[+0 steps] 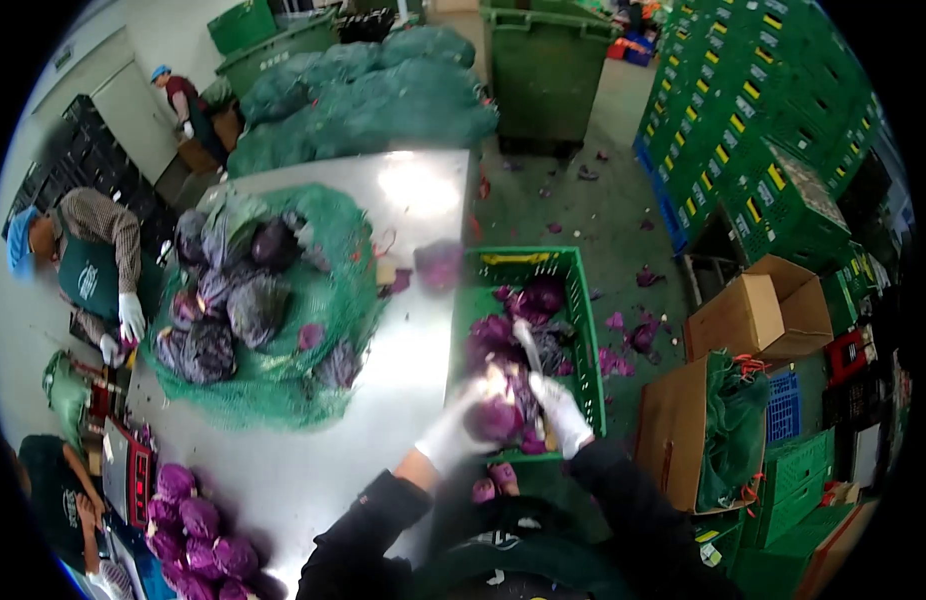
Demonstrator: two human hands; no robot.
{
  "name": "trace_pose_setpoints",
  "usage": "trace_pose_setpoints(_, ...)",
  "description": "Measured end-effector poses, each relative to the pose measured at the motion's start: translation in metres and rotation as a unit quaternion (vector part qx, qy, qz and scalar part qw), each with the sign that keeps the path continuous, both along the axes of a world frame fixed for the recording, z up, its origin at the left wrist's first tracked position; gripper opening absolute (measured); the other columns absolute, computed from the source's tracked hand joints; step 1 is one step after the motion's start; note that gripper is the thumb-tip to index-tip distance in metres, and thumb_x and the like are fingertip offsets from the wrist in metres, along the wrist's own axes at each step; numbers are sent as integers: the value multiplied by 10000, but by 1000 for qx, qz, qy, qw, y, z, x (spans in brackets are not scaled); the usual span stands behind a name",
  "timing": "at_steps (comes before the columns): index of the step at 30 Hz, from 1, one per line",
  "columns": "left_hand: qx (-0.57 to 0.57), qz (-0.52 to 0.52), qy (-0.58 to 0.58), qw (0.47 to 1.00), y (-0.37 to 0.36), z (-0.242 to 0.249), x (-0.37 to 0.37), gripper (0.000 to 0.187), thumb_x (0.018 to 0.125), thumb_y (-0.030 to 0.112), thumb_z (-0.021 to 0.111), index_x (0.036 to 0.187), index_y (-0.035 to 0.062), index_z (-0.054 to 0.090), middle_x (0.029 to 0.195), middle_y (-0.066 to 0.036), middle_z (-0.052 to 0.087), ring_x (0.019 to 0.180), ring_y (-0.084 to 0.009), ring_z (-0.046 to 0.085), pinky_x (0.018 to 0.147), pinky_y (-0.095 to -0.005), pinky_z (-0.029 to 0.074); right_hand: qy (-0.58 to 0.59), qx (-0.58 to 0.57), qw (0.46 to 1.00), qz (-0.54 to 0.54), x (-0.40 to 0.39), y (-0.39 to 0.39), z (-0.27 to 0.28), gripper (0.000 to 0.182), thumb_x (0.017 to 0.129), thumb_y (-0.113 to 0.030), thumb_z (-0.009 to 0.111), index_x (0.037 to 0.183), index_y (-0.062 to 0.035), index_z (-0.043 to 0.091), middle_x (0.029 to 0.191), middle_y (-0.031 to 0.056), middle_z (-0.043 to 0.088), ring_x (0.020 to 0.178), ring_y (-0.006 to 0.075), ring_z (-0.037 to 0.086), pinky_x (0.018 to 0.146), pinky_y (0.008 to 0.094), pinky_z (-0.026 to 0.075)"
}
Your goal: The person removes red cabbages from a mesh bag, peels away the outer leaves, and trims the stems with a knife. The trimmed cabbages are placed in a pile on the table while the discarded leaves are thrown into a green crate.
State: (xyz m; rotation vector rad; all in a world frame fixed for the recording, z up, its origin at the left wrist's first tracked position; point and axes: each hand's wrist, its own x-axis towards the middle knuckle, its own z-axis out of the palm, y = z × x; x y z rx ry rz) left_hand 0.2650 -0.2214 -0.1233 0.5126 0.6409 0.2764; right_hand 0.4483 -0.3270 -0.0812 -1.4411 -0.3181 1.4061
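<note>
My left hand (455,428), in a white glove, is closed around a red cabbage (499,420) above the green crate. Its cut, pale part faces away from me. My right hand (561,408), also gloved, grips a knife (528,348) close to the cabbage, its narrow pale length pointing away from me. Beneath both hands, the green crate (593,372) contains purple leaves and another red cabbage (539,297). A blurred purple cabbage (441,266) is at the table edge beside the crate.
The metal table (408,345) bears a green net (338,235) with several leafy cabbages, and trimmed cabbages (200,518) near a scale (129,472). Co-workers stand along the left side. Cardboard boxes (728,318) and stacked green crates (718,130) line the right. Leaves litter the floor.
</note>
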Motion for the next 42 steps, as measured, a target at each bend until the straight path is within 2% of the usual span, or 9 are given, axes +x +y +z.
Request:
trace_pose_setpoints(3,147,-214,20,966,-29,-99,10,715,750,384,779,1341,115,480,1330,-81,522,1273,-270,460,1111,-424,349,27,-87,995,28,10,-53,-79,489,947,-625,512,974,-163,669,625,-19,547,419,116,457,379,294,333)
trace_pose_setpoints(6,471,-305,-58,826,-25,-141,32,864,657,443,827,1346,48,488,1358,-133,509,1309,-300,447,1161,-392,297,214,-198,956,-29,1,-72,-70,520,1071,-426,325,1436,-94,487,1357,10,595,1246,209,536,1077,417,431)
trace_pose_setpoints(10,294,-47,-111,948,119,91,155,715,849,486,646,1427,138,412,1196,-66,564,1104,-250,550,1015,-418,432,58,221,965,-125,135,61,45,534,1019,-423,463,1451,-110,450,1246,46,651,933,146,573,762,301,419)
trace_pose_setpoints(14,404,275,-348,800,175,345,174,667,997,489,512,1552,226,251,1153,-44,604,1025,-216,623,949,-416,516,-123,484,854,-148,218,155,290,539,964,-302,617,1442,-118,448,1146,62,701,696,89,628,470,208,385)
trace_pose_setpoints(15,659,278,-258,650,187,336,168,657,996,424,541,1548,196,267,1202,-73,600,1092,-209,604,976,-402,499,-147,479,852,-147,219,161,304,539,933,-244,665,1415,-108,466,1123,68,705,701,103,647,468,212,394)
trace_pose_setpoints(17,803,139,-52,577,186,297,151,643,978,296,604,1529,130,318,1293,-118,585,1212,-202,554,1018,-373,470,-199,406,884,-116,209,158,282,528,903,-244,702,1369,-86,509,1036,67,713,621,108,634,430,217,398)
trace_pose_setpoints(22,586,-97,62,802,136,147,59,553,931,147,670,1427,28,458,1375,-129,562,1262,-207,528,1032,-355,464,-77,188,976,-78,150,114,93,297,863,-173,714,1128,-78,622,856,58,708,529,93,540,416,217,349)
trace_pose_setpoints(32,451,73,320,830,101,63,-186,479,922,217,675,1353,49,551,1262,-119,640,1138,-201,604,980,-344,487,32,-42,997,48,13,52,-48,284,991,-257,579,1210,-75,591,978,108,716,597,102,549,469,234,404)
trace_pose_setpoints(42,536,268,637,484,219,84,-354,296,873,182,643,1100,-4,683,1073,-210,701,1048,-330,667,947,-364,502,-27,-19,988,152,-69,63,-29,235,1006,-198,555,1195,-65,592,915,108,731,568,104,608,421,230,428)
